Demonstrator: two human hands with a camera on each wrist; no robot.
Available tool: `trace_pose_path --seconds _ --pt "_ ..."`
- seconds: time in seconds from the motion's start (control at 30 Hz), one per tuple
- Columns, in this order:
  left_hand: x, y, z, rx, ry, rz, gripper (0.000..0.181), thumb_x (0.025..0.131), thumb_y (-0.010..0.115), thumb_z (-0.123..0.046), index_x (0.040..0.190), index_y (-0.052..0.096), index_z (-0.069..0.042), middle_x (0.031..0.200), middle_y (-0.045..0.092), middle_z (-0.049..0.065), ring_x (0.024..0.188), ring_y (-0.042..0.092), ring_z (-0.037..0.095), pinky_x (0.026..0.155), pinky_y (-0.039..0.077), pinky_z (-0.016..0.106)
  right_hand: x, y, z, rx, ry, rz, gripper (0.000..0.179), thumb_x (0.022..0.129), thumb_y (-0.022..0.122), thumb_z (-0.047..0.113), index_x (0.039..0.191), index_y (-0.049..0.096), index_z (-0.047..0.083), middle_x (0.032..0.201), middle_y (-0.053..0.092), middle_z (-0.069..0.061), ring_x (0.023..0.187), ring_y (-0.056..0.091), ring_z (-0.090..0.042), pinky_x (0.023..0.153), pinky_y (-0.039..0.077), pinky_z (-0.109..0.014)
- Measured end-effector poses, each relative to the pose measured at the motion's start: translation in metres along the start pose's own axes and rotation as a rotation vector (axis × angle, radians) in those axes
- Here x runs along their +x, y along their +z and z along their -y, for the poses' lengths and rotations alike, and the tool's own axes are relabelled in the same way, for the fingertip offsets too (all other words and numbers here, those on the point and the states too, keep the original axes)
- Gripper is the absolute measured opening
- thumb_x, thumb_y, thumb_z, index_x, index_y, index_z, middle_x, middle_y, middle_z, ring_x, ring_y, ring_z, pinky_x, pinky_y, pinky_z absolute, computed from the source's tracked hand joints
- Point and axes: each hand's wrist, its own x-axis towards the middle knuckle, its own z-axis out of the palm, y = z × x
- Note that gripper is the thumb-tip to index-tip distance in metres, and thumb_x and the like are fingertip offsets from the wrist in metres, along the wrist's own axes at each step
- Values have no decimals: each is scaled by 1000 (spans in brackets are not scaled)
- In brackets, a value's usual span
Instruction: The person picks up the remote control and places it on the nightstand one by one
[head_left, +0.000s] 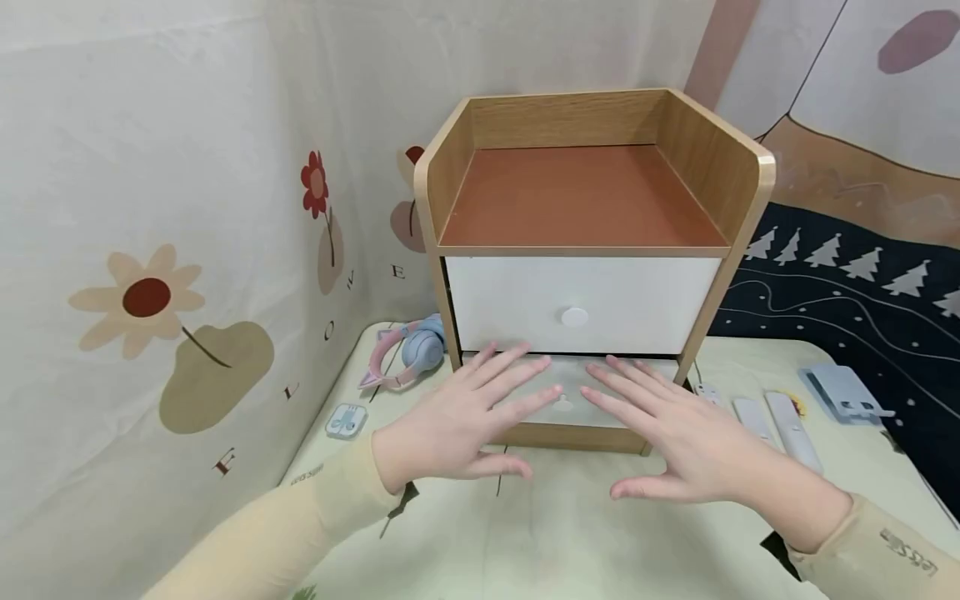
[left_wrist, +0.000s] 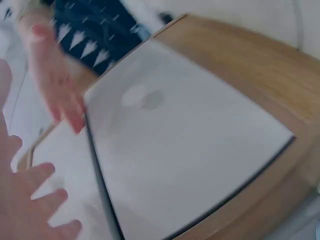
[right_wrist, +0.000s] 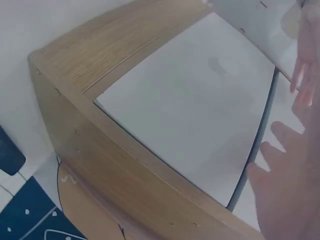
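Note:
A small wooden cabinet (head_left: 585,196) with a brown top shelf stands straight ahead in the head view. Its white upper drawer (head_left: 517,304) is closed and has a round white knob (head_left: 574,317). Below it the lower drawer (head_left: 577,417) is partly covered by my hands. My left hand (head_left: 472,412) and right hand (head_left: 678,433) hover before the lower drawer, palms down with fingers spread, and neither holds anything. In the left wrist view the upper drawer front (left_wrist: 185,125) fills the middle. The right wrist view shows the same drawer front (right_wrist: 190,100) beside the cabinet's side panel (right_wrist: 120,155).
Left of the cabinet lie pink and blue cat-ear headphones (head_left: 420,350) and a small clear case with earphones (head_left: 347,421). On the right are a white power strip (head_left: 793,429) and a pale blue box-shaped item (head_left: 843,392). Patterned cloth (head_left: 225,125) hangs around the table.

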Motion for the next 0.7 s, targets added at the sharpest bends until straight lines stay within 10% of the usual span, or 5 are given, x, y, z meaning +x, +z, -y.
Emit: trace_pose_path --seconds 0.17,0.33,0.53,0.7 --pt "6 1 6 -11 -32 -413 56 109 67 -42 147 62 -1 137 69 17 125 68 34 110 57 45 -1 2 -3 97 9 -183 88 101 64 73 160 57 8 166 56 -11 160 45 -34 137 15 -20" --pt "5 7 18 65 -266 -734 40 105 67 -24 135 66 3 121 67 22 106 66 35 99 44 47 -4 8 -11 156 3 -473 76 107 63 61 140 68 -7 138 70 -23 143 57 -23 130 32 -18" --pt "-2 19 29 -59 -649 -749 60 104 67 -21 157 50 1 143 54 30 127 59 42 92 42 51 -15 23 -25 147 158 -784 74 110 62 55 122 69 -18 110 72 -33 125 62 -2 114 44 -11" --pt "-3 31 31 -148 -769 -702 67 109 62 -17 169 37 0 150 57 28 133 62 41 104 52 56 -40 42 -35 145 456 -878 54 107 66 34 126 68 -16 110 72 -32 107 58 15 94 42 -6"
